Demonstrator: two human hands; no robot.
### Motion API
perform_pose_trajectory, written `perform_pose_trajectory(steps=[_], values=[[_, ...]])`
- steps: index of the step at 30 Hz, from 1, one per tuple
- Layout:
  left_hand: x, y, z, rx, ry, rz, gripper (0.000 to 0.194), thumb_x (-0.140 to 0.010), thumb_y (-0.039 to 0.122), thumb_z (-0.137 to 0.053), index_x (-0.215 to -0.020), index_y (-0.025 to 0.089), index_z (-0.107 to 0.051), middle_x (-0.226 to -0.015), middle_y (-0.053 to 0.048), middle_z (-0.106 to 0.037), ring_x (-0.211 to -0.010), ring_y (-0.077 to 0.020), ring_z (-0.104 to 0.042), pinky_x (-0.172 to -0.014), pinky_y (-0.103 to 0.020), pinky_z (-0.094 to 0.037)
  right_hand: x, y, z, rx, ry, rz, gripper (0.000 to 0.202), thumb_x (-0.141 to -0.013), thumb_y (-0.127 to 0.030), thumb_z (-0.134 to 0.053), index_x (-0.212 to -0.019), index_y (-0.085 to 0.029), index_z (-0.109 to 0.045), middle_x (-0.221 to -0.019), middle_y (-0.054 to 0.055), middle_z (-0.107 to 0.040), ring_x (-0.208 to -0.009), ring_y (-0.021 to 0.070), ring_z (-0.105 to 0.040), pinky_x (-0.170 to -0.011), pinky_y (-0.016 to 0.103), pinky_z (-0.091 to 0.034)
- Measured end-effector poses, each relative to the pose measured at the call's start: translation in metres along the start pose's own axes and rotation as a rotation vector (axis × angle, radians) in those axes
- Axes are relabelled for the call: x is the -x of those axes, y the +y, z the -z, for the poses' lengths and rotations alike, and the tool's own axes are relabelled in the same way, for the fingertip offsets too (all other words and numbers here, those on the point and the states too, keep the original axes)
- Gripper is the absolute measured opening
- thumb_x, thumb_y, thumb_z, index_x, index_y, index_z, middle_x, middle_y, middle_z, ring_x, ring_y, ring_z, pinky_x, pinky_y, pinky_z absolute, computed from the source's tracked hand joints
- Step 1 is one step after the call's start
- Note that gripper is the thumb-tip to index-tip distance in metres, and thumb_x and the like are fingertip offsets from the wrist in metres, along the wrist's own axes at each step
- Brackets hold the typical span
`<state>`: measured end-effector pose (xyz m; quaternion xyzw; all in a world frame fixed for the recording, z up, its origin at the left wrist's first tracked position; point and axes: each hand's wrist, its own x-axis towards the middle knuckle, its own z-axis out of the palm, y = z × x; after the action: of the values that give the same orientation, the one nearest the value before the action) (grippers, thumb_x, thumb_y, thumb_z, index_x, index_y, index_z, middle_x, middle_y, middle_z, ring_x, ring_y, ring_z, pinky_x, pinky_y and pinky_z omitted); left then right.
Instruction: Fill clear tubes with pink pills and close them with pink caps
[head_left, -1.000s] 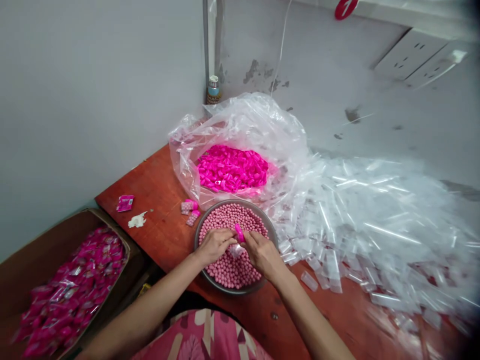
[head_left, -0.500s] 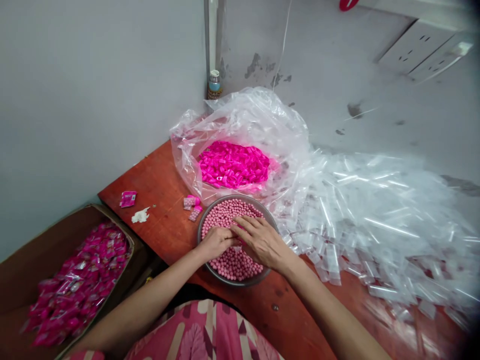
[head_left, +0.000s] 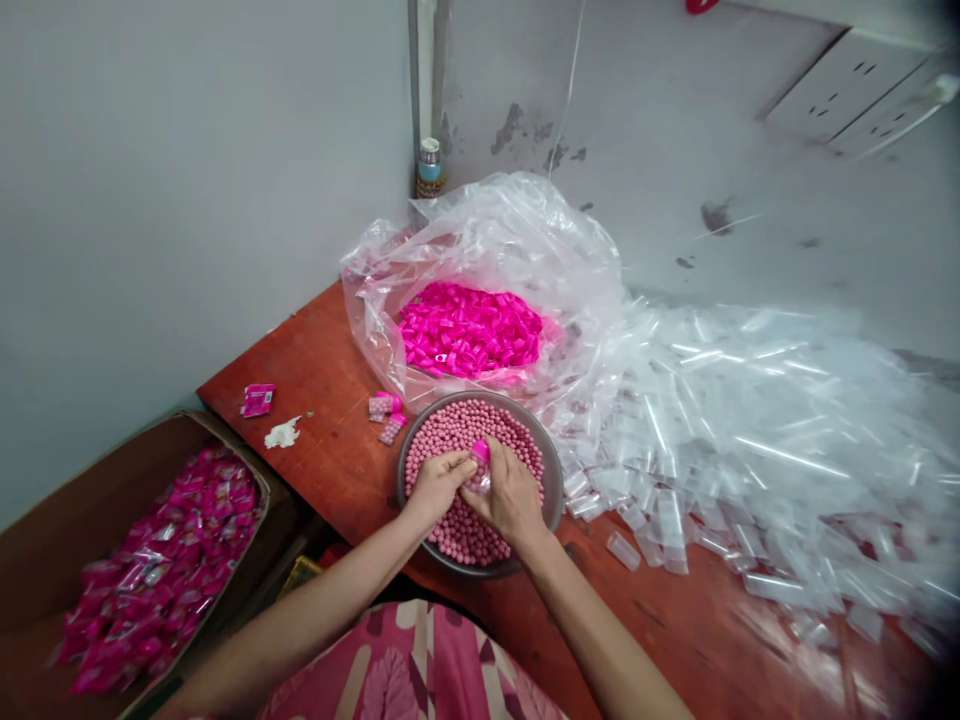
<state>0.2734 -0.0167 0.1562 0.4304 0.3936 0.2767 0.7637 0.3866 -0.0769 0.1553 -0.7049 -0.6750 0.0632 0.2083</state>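
Pink-capped container is grasped by left fingers and right fingers; it should be kept steady above the bowl.

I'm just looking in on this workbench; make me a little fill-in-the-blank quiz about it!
1. The left hand and right hand hold a small container whose cap is bright ____.
2. They are above a round bowl of beads; behind it, a clear plastic ____ holds pink pieces.
3. As the camera sees it, the heap of clear tubes lies to the bowl's ____.

Missing words: pink; bag; right.
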Motion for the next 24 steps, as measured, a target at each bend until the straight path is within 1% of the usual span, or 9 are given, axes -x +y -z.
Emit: perform_pose_trajectory(steps=[5,7,9,10,12,15,18,21,24], values=[[-0.003,-0.001,-0.003,-0.020,0.031,-0.021,0.023,-0.066,0.030,-0.062,-0.077,0.011,-0.066,-0.065,-0.001,-0.062,-0.060,-0.0118,-0.052,-0.058,-0.022,-0.039,-0.003,0.002,-0.006,0.002,-0.014,-0.039,0.059,-0.074,-0.036,-0.047,-0.124,-0.008,-0.033,-0.102,0.017,-0.053,-0.088,0.0268,-0.052,-0.070,0.037,-0.046],[-0.005,-0.005,-0.001,-0.044,0.051,-0.020,0.024,-0.067,0.031,-0.061,-0.079,0.010,-0.067,-0.066,-0.002,-0.064,-0.061,-0.0126,-0.053,-0.059,-0.023,-0.040,-0.006,0.003,-0.007,-0.046,-0.049,-0.010,0.064,-0.074,-0.036,-0.050,-0.127,-0.008,-0.029,-0.107,0.018,-0.052,-0.096,0.0271,-0.050,-0.076,0.039,-0.044],[-0.008,-0.008,0.006,-0.096,0.090,-0.035,0.028,-0.068,0.032,-0.061,-0.086,0.011,-0.066,-0.071,-0.003,-0.066,-0.064,-0.0140,-0.056,-0.061,-0.024,-0.042,-0.008,0.009,-0.006,-0.122,-0.080,0.041,0.076,-0.072,-0.040,-0.055,-0.131,-0.009,-0.018,-0.120,0.019,-0.043,-0.111,0.0283,-0.041,-0.086,0.043,-0.039],[-0.011,-0.007,0.013,-0.126,0.123,-0.050,0.032,-0.069,0.033,-0.060,-0.091,0.011,-0.065,-0.075,-0.004,-0.067,-0.066,-0.0148,-0.057,-0.063,-0.025,-0.044,-0.008,0.014,-0.005,-0.165,-0.088,0.041,0.083,-0.071,-0.042,-0.056,-0.133,-0.010,-0.012,-0.127,0.020,-0.037,-0.117,0.0282,-0.036,-0.090,0.044,-0.036],[-0.018,-0.003,0.033,-0.202,0.222,-0.101,0.038,-0.071,0.035,-0.058,-0.102,0.013,-0.062,-0.084,-0.005,-0.068,-0.072,-0.0166,-0.059,-0.069,-0.028,-0.045,-0.004,0.028,-0.004,-0.231,-0.086,-0.055,0.085,-0.072,-0.044,-0.055,-0.134,-0.012,-0.007,-0.133,0.018,-0.030,-0.121,0.0269,-0.031,-0.093,0.044,-0.032],[-0.030,0.009,0.073,-0.442,0.424,-0.187,0.042,-0.074,0.036,-0.054,-0.109,0.013,-0.057,-0.097,-0.008,-0.066,-0.086,-0.0196,-0.059,-0.080,-0.032,-0.043,0.009,0.050,-0.009,-0.241,-0.150,-0.279,0.063,-0.077,-0.041,-0.049,-0.129,-0.014,-0.026,-0.125,0.016,-0.041,-0.113,0.0247,-0.042,-0.091,0.041,-0.035],[-0.036,0.018,0.100,-0.786,0.486,-0.225,0.039,-0.077,0.030,-0.050,-0.113,0.014,-0.055,-0.105,-0.010,-0.062,-0.093,-0.0224,-0.057,-0.085,-0.037,-0.041,0.024,0.059,-0.022,-0.187,-0.278,-0.357,0.043,-0.077,-0.036,-0.052,-0.113,-0.015,-0.046,-0.114,0.013,-0.050,-0.102,0.0236,-0.050,-0.084,0.037,-0.039],[-0.031,0.014,0.095,-0.979,0.402,-0.323,0.040,-0.080,0.023,-0.044,-0.119,0.014,-0.049,-0.114,-0.012,-0.057,-0.101,-0.0223,-0.053,-0.089,-0.036,-0.038,0.031,0.051,-0.036,-0.156,-0.288,-0.329,0.029,-0.072,-0.035,-0.059,-0.095,-0.017,-0.055,-0.107,0.011,-0.053,-0.095,0.0218,-0.051,-0.082,0.034,-0.039],[-0.020,-0.001,0.067,-1.009,0.095,-0.422,0.038,-0.080,0.022,-0.044,-0.117,0.016,-0.050,-0.115,-0.010,-0.056,-0.106,-0.0196,-0.050,-0.093,-0.033,-0.035,0.030,0.042,-0.043,-0.227,-0.245,-0.311,0.019,-0.070,-0.033,-0.061,-0.079,-0.018,-0.054,-0.093,0.007,-0.056,-0.089,0.0196,-0.052,-0.078,0.032,-0.040]])
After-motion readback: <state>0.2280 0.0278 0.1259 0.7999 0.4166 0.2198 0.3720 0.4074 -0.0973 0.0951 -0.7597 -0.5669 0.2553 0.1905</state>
